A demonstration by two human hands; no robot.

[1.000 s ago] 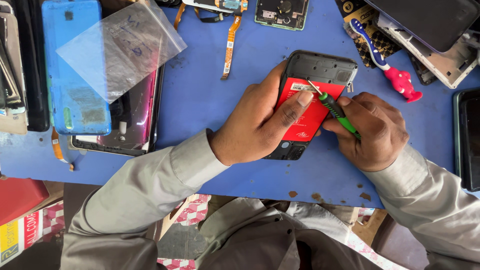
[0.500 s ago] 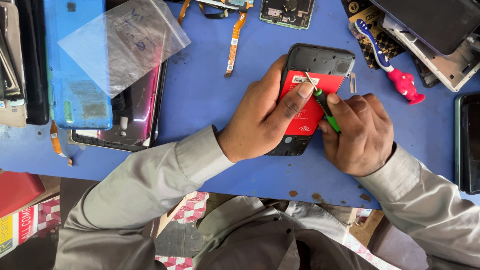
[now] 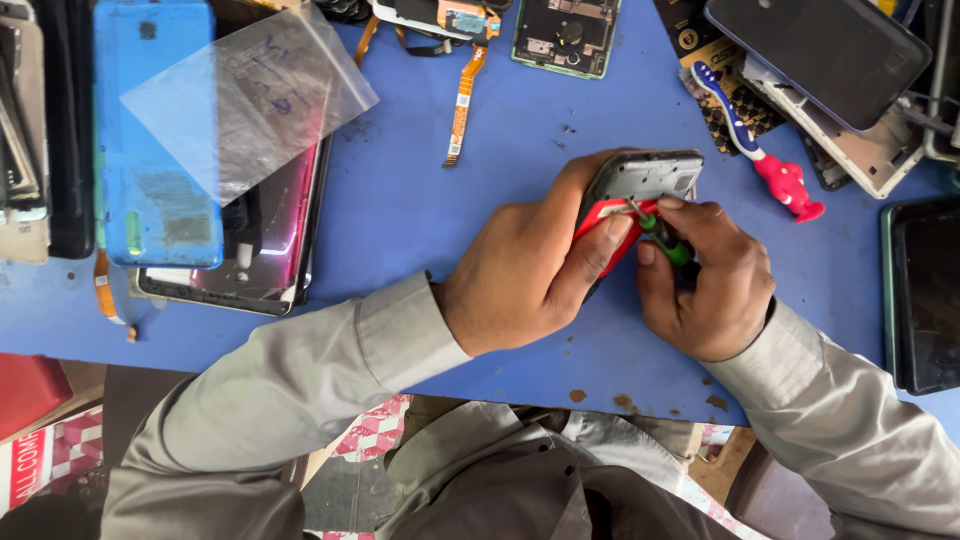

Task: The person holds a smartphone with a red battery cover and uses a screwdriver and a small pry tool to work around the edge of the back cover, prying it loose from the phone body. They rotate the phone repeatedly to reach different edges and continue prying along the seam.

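Note:
An opened phone [image 3: 648,178] with a dark frame and a red battery lies tilted on the blue table [image 3: 420,200]. My left hand [image 3: 530,268] grips it from the left, thumb pressed on the red battery. My right hand [image 3: 705,280] holds a small green-handled screwdriver [image 3: 662,235], its metal tip touching the phone just below the dark frame. Most of the battery is hidden under my fingers.
At the left lie a blue phone back cover [image 3: 150,140], a clear plastic bag [image 3: 250,100] and a phone with a pink frame [image 3: 270,240]. Circuit boards and an orange flex cable [image 3: 462,100] sit at the top. A pink and blue toothbrush [image 3: 760,150] and dark screens lie right.
The phone has been tipped up more on its edge under my left hand, so less of the red battery shows. My right hand and the screwdriver have closed in on it.

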